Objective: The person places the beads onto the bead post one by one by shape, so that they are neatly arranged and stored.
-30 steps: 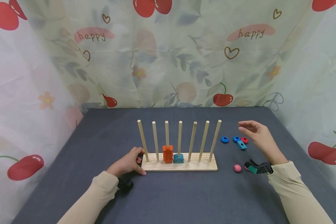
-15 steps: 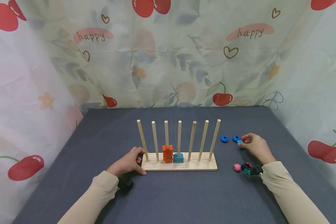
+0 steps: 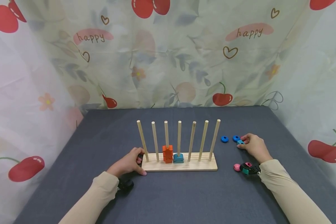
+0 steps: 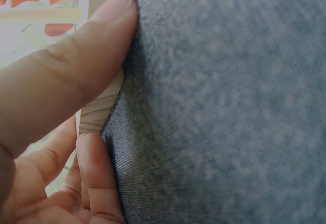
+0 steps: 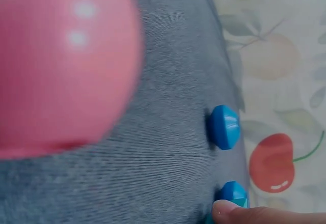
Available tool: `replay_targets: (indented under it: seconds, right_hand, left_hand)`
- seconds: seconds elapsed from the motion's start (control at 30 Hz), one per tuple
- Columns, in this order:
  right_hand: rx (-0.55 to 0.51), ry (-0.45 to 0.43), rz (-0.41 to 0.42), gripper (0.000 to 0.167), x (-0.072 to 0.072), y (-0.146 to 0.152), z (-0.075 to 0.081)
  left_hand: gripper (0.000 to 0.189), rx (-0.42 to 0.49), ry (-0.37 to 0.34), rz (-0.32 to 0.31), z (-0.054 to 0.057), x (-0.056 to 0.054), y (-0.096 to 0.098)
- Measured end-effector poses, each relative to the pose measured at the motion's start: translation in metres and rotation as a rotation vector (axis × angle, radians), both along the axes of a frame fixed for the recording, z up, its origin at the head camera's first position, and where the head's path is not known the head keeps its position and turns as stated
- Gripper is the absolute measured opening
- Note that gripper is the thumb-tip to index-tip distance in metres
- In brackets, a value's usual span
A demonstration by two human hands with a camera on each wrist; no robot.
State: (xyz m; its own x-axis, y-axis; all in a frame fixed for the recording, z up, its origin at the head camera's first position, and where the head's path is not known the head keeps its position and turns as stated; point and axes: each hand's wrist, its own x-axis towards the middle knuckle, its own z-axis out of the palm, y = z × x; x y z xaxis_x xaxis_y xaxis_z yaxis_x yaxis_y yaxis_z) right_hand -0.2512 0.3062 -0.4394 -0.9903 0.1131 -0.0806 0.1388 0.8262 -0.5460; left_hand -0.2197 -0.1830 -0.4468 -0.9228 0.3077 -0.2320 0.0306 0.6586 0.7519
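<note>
At the left end of a wooden peg stand, my left hand grips the base, thumb on the front edge and fingers behind; the left wrist view shows the thumb against the wood. My right hand pinches a small light-blue block at the right of the table. Beside that block lies a blue ring, and another blue ring is further left. Orange pieces are stacked on the third peg from the left, and a light-blue piece sits on the fourth.
A pink bead and a second pink piece lie near the right wrist strap; one pink bead looms large in the right wrist view. Upright pegs rise from the stand. A patterned curtain surrounds the dark table.
My right hand has come down and left onto the light-blue block and pinches it. The red ring seen earlier is now hidden by that hand. My left hand stays on the stand.
</note>
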Motion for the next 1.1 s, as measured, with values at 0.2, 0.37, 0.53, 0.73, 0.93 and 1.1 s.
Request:
replay_targets:
  seconds: [0.2,0.37,0.53,0.73,0.93,1.1]
  right_hand:
    - [-0.059,0.06,-0.017,0.038,0.005,0.0,0.014]
    - [-0.17,0.163,-0.058,0.046,0.014,-0.008,0.037]
    - [-0.369,0.242,-0.03,0.056,0.021,-0.019,0.063]
    - [-0.561,0.358,0.015,0.056,0.032,-0.037,0.094]
    - [-0.654,0.436,0.089,0.046,0.044,-0.057,0.123]
    - [-0.757,0.465,0.153,0.04,0.056,-0.077,0.146]
  left_hand:
    - [0.072,0.002,0.007,-0.006,-0.002,0.0,0.0]
    - [0.072,-0.01,-0.009,0.008,0.0,0.0,0.001]
    - [0.072,-0.016,-0.012,0.008,0.0,0.0,0.001]
    - [0.072,-0.009,-0.005,0.005,0.0,0.0,0.001]
    - [0.072,-0.007,0.0,-0.004,-0.002,-0.001,0.0]
    - [0.072,-0.001,0.005,-0.01,-0.002,-0.001,-0.001]
